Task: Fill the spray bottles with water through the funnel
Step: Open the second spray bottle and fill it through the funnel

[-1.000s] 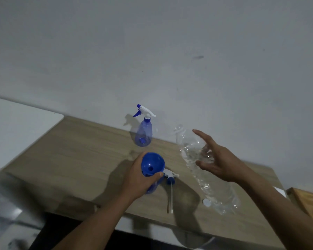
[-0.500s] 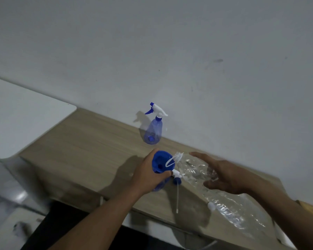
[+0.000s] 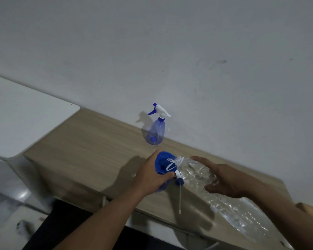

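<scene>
The left hand (image 3: 150, 175) grips a blue funnel (image 3: 163, 162), fingers (image 3: 157, 152) wrapped round its far side and the thumb clamped against its near rim. Under those fingers the funnel sits in an open spray bottle (image 3: 162, 186) standing on the wooden bench (image 3: 90, 141). Only a sliver of the bottle's blue body shows below the palm.

The right hand (image 3: 229, 179) holds a large clear water bottle (image 3: 193, 171), fingers curled over its top and the thumb pressed up from beneath. The bottle is tipped well over. Its mouth is at the funnel's rim, right beside the left thumb, and its body runs back past the right wrist toward the bench's near edge. A loose white cap ring hangs at the mouth. Whether water is running cannot be told.

Just below the left thumb, between the two hands, a removed sprayer head (image 3: 179, 178) lies on the bench, its thin tube (image 3: 179, 199) pointing toward the person.

Beyond the fingers of both hands, well apart from them, a second spray bottle (image 3: 156, 130) stands upright against the grey wall (image 3: 188, 60) with its white and blue trigger top fitted.
</scene>
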